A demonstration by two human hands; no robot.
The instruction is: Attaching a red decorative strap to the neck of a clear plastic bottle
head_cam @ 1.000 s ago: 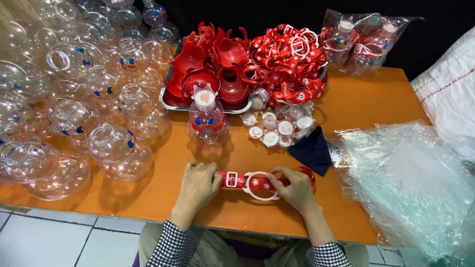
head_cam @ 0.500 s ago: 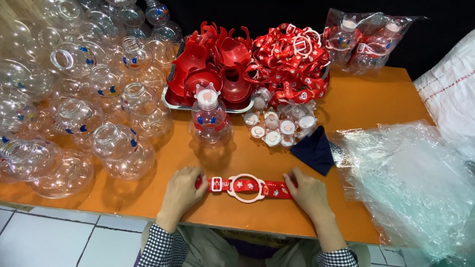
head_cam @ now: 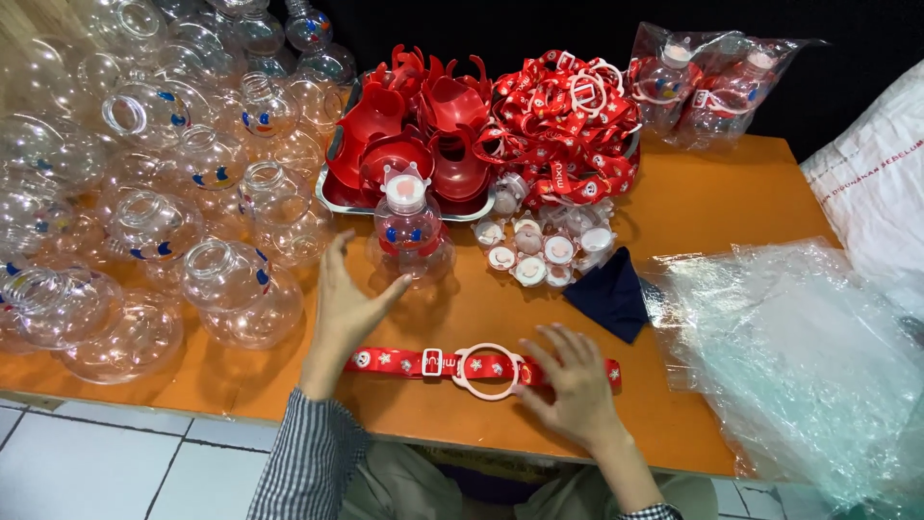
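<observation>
Orange table [head_cam: 712,212] carries clear bottles [head_cam: 221,279], red caps and lanyards. Near its front edge a red strap [head_cam: 423,363] with a white ring lies flat. The right hand [head_cam: 576,385] rests open on the strap; the left hand [head_cam: 348,306], open and empty, reaches toward a capped bottle [head_cam: 408,229]. Fetching that bottle seems the step; next, a firm grasp around its body.

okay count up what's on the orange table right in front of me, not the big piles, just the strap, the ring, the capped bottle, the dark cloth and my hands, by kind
Red strap: 1
White ring: 1
Capped bottle: 1
Dark blue cloth: 1
Hands: 2, the left hand open and raised toward the bottle, the right hand resting on the strap
Total: 6
</observation>
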